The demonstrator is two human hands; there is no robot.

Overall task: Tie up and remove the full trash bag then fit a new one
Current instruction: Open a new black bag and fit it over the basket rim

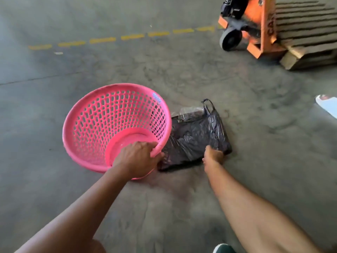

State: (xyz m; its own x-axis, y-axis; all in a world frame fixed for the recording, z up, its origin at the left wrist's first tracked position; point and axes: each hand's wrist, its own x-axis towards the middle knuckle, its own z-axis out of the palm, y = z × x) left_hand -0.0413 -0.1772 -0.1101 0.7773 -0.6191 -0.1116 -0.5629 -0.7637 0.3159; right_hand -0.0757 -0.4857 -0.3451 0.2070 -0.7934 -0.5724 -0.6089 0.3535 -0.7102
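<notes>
While my left hand (138,157) curls over the near rim of the pink basket (102,128), my right hand (214,156) is pinched shut on the near edge of the black trash bag (193,136). My basket sits on the gray floor (164,207), tipped a bit toward me, and I can see its bare bottom through the open top. It has lots of little holes in its wall. My bag lies flat on the floor, just beside the basket on its right and touching it. One thin bag loop sticks up at the far end.

Far off, an orange pallet jack (255,24) with a black wheel stands by a stack of wood pallets (308,33). Letters run up the orange part, but I cannot read them well. A broken yellow line (118,38) runs across the floor. Something white (327,105) peeks in at the right edge.
</notes>
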